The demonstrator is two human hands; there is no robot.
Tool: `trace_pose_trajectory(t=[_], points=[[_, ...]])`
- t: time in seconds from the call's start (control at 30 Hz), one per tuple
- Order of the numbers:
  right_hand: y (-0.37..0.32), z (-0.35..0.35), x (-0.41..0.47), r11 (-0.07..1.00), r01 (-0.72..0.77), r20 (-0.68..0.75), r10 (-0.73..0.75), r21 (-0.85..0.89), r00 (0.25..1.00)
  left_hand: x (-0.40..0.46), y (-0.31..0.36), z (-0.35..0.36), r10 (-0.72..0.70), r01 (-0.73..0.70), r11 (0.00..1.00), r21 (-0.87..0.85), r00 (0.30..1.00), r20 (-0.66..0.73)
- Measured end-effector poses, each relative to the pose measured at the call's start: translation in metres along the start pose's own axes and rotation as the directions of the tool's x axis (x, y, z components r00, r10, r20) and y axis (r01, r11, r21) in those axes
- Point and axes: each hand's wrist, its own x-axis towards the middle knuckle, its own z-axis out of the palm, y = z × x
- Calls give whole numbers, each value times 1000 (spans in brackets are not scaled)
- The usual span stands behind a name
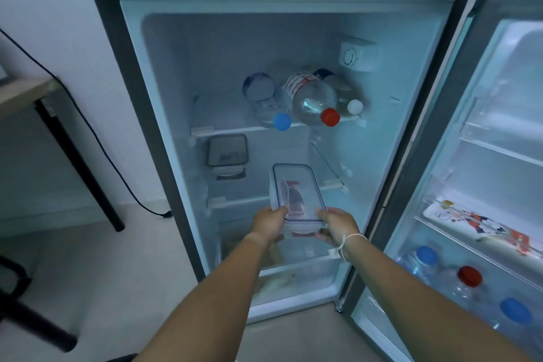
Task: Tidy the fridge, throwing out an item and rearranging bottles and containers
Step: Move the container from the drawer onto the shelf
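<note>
Both hands grip one clear lidded container point(296, 198) by its near end — the left hand point(269, 225) clamped on the left corner, the right hand point(338, 228) on the right corner, a pale cord tied round the right wrist. The container, with something reddish inside, sits at the front edge of the middle shelf point(235, 201) of the open fridge point(164, 97), its far end pointing inward and its near end overhanging the shelf lip.

To its left the middle shelf lies open, apart from a second, dark-rimmed container point(226, 153) further back on the left. On the top shelf point(249, 128) three bottles lie on their sides with caps toward the front edge: a blue-capped bottle point(269, 106), a red-capped bottle point(313, 100) just beside it, and a white-capped bottle point(349, 100) at the right. The left part of that shelf is bare.

The door point(484, 141) stands swung open to the right; its lower rack holds upright bottles with blue and red caps, and a flat printed packet point(476, 222) lies on the rack above.

Left of the fridge stands a wooden desk point(26, 94) on black legs, a black cable point(97, 138) trailing down to the pale floor point(117, 273).
</note>
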Motion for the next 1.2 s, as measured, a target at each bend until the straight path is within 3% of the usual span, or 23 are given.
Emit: trace_pose_trajectory(t=[0.33, 0.53, 0.7, 0.87, 0.97, 1.03, 1.1, 1.2], points=[[-19, 43, 75, 998, 51, 35, -50, -46, 998, 69, 31, -17, 25, -23, 999, 39, 998, -50], [-21, 60, 114, 997, 68, 38, -69, 37, 997, 105, 34, -19, 21, -18, 999, 33, 996, -81], [-19, 73, 143, 993, 89, 23, -91, 75, 996, 115, 41, -21, 121, -96, 970, 225, 988, -101], [-11, 88, 164, 983, 184, -60, -184, 1, 981, 118, 54, -37, 434, -234, 699, 676, 890, -141], [-12, 97, 168, 983, 184, -97, -186, -30, 978, 113, 64, -49, 600, -236, 355, 905, 800, -26], [-16, 101, 169, 980, 187, -105, -193, -66, 975, 116, 67, -59, 642, -219, 144, 965, 763, 77], [-19, 104, 173, 977, 195, -107, -204, -90, 973, 122, 67, -67, 626, -196, 42, 980, 769, 127], [-22, 107, 184, 974, 209, -103, -217, -91, 971, 129, 63, -72, 555, -157, 14, 988, 823, 123]])
